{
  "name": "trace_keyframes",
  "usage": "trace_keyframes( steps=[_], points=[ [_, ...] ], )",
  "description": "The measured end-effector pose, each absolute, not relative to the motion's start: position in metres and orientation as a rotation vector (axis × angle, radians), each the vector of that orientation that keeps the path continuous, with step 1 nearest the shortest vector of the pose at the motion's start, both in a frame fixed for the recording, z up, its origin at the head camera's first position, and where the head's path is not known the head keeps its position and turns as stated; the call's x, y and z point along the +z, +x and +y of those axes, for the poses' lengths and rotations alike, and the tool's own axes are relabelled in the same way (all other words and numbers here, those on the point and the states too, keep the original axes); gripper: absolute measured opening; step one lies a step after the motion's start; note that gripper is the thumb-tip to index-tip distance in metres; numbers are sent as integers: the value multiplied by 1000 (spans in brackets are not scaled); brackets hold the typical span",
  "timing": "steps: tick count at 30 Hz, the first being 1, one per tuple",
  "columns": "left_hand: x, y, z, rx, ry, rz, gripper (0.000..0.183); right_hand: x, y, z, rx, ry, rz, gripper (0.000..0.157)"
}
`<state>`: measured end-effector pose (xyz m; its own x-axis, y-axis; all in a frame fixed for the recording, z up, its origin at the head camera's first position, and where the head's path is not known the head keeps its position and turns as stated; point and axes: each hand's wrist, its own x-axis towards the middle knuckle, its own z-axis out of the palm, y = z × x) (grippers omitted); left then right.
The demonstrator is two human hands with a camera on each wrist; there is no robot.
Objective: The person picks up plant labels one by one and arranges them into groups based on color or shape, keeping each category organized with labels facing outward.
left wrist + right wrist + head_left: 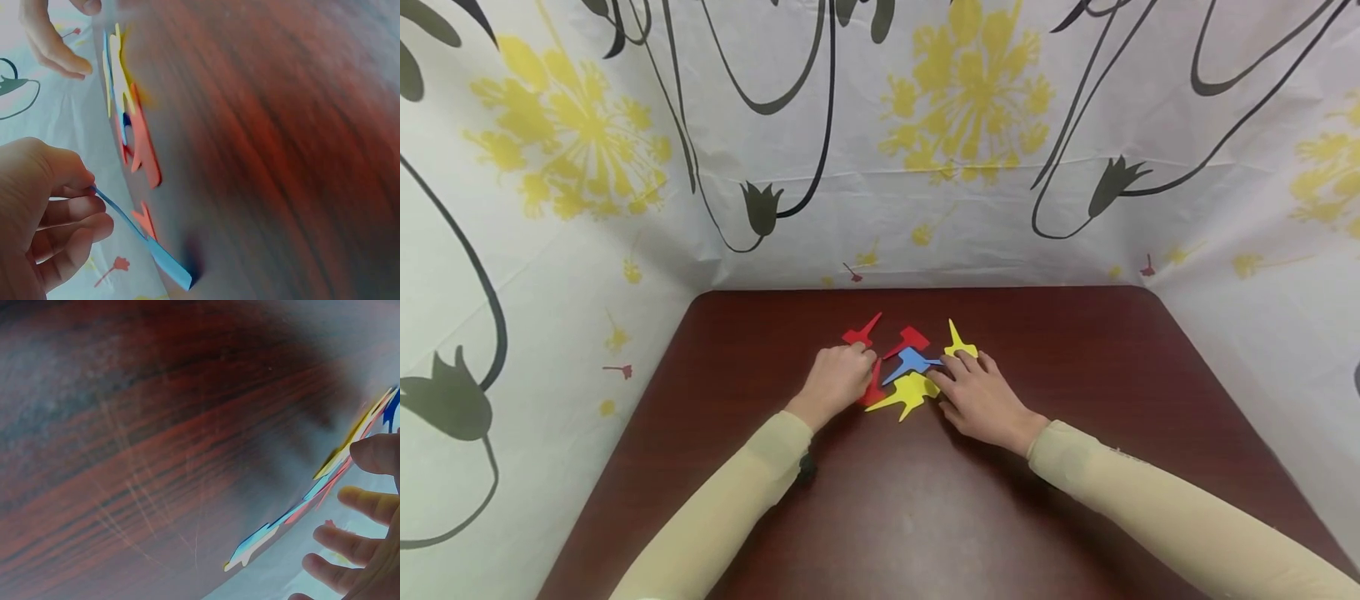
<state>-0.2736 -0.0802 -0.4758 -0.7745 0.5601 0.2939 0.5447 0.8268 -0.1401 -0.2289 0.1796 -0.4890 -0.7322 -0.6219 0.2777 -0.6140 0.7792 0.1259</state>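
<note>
My left hand [837, 377] pinches the thin stem of a blue T-shaped plant label [165, 259] between thumb and forefinger; its broad end points down close over the table. In the head view that label is hidden by the hand. Beside the hand lie red plant labels [872, 393], one just beyond the fingers. Another blue label [912, 361] lies in the middle of the loose pile, with overlapping yellow labels [912, 390] in front of it. My right hand [983, 402], fingers spread and relaxed, is at the pile's right side, its fingertips right by a yellow label [958, 343].
The labels lie on a dark reddish-brown table [910, 517], toward its far edge. A white cloth [880, 133] with yellow and grey flower prints hangs behind the table and along both sides. A small dark object [807, 468] shows under the left wrist.
</note>
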Motion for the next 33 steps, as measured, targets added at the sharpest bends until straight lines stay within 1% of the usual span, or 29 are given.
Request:
trace_keyframes(
  steps=[4, 8, 16, 21, 30, 33],
  points=[
    [-470, -270, -90, 62, -803, -2686, 27, -487, -229, 179, -35, 950, -2680, 57],
    [-467, -267, -100, 35, -766, -2679, 26, -486, -229, 179, -44, 953, -2693, 57],
    [-457, -255, -125, -45, -754, -2652, 12, -486, -230, 177, -48, 957, -2683, 58],
    [-457, -250, -143, -148, -835, -2616, 5, -488, -232, 176, -47, 958, -2685, 57],
    [-471, -244, -183, -348, -1023, -2602, 5, -490, -233, 174, -36, 969, -2670, 54],
    [-478, -240, -195, -410, -1073, -2626, 8, -491, -232, 175, -40, 972, -2668, 52]
  ],
)
